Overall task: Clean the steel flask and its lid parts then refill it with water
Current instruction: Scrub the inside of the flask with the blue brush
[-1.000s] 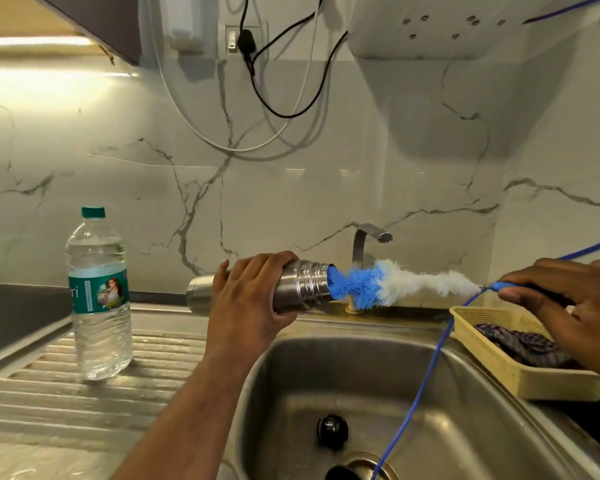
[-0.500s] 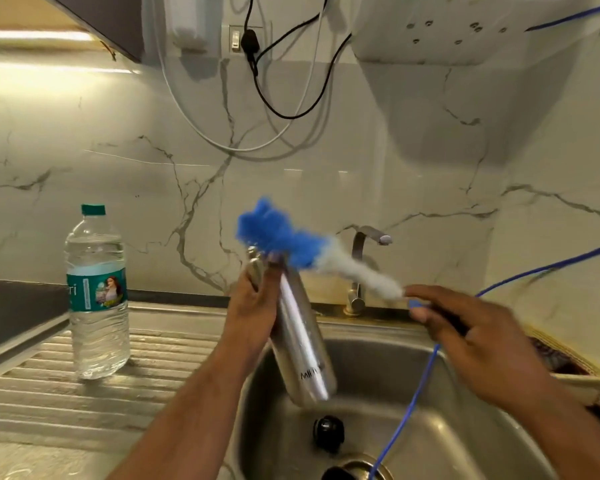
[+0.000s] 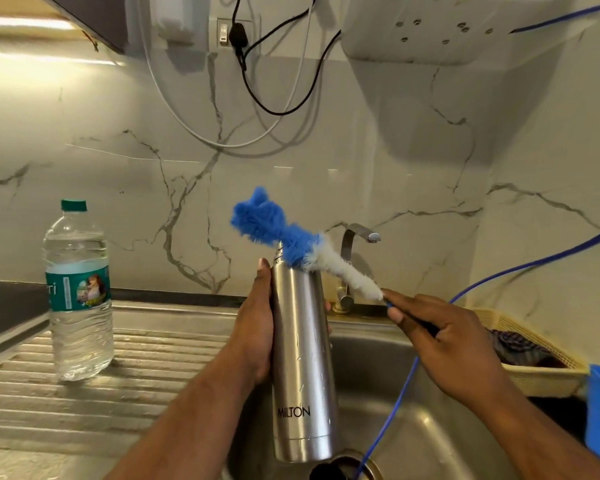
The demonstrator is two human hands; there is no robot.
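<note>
Clamped the left grip (image 3: 255,327) round the flask (image 3: 302,358), thumb lying up along its left side, fingertips just showing past the far edge. Held the flask upright with a slight tilt over the sink (image 3: 413,427), mouth uncapped, base low above the drain, drops of water on the steel, MILTON printed near the foot. Closed the right grip (image 3: 440,337) on the dark handle of the brush (image 3: 309,252), fingers curled round it, forefinger stretched toward the bristles. Kept the brush slantwise and wholly outside the flask: blue tip up and to the left, white bristles running down to the right grip, blue part across the flask's mouth. Could not tell whether touching the rim or merely passing in front of it.

Saw a bottle (image 3: 78,292) of water, green cap on, standing on the ribbed drainboard (image 3: 136,375) left of the sink, well apart from the flask, with dark table (image 3: 7,306) beyond it. Saw the tap (image 3: 352,237) behind the brush, against the marble wall. Noted a basket (image 3: 520,327) at the sink's right edge holding a dark cloth (image 3: 513,344). Traced a blue cable (image 3: 395,403) from the right wall, under the right wrist, down to the drain. Made out something dark and round at the drain, too hidden to name.
</note>
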